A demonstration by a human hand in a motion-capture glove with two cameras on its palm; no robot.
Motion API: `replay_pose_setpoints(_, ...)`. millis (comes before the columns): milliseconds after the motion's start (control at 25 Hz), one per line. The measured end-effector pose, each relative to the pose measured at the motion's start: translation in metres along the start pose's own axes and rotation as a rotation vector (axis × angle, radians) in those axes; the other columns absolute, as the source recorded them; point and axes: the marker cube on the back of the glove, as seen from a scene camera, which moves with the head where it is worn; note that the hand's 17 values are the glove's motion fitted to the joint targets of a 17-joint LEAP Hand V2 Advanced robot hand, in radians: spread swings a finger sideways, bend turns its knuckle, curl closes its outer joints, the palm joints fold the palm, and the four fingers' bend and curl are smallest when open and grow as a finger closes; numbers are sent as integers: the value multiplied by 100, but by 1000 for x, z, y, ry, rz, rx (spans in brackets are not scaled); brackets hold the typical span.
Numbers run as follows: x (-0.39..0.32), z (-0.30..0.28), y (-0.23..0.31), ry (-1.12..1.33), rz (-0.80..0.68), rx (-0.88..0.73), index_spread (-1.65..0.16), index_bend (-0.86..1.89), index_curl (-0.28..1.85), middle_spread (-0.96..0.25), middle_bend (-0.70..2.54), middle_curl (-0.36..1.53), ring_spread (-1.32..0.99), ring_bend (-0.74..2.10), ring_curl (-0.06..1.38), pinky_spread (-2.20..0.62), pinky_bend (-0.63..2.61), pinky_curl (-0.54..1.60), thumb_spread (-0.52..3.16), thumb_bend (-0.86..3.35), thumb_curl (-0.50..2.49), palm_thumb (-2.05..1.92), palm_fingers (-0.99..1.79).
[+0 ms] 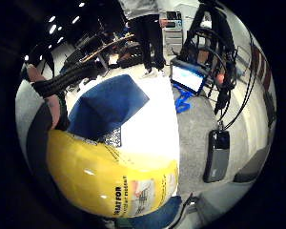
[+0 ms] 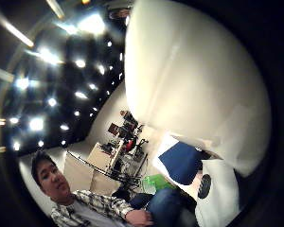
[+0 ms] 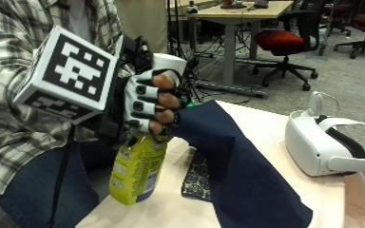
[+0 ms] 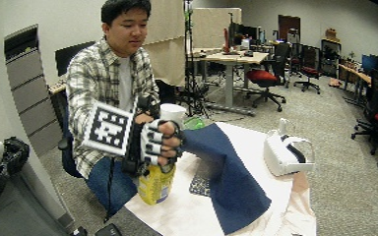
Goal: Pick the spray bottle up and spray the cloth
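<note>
A yellow spray bottle (image 3: 137, 170) with a white head (image 3: 167, 62) hangs just above the table's near corner, upright. My gloved right hand (image 3: 149, 103) grips its neck, fingers curled round it below the head. A dark blue cloth (image 3: 239, 171) lies draped across the table right beside the bottle, one edge raised close to the hand. In the wide outside view the bottle (image 4: 155, 184), the hand (image 4: 159, 142) and the cloth (image 4: 228, 172) show the same. The little finger side palm view is filled by the yellow bottle body (image 1: 105, 176), with the blue cloth (image 1: 107, 105) beyond it.
A white headset (image 3: 328, 142) sits on the table (image 3: 277, 128) past the cloth. A patterned dark pad (image 3: 198, 178) lies partly under the cloth. A phone (image 1: 215, 155) lies on the grey floor beside the table. Office chairs (image 3: 287, 42) and desks stand behind.
</note>
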Motion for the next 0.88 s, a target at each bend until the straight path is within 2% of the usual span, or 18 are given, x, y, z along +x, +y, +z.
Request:
replay_pose_setpoints(240,-38,21,-15,171,-97,-97,-29,18,52,-12,50,55,-18,59,49,-11,44,46,25,-3,73,114,120)
replay_pose_setpoints(360,-44,18,-15,234,-182,-183,-29,17,53,-12,50,55,-18,59,49,-11,44,46,24,-3,74,114,120)
replay_pose_setpoints(560,-54,29,-17,338,-241,-270,-29,17,54,-12,50,56,-18,59,50,-11,45,46,24,-3,75,114,120)
replay_pose_setpoints(880,-75,66,14,467,-373,-427,-29,17,56,-12,50,56,-19,59,50,-11,47,47,24,-3,76,113,120)
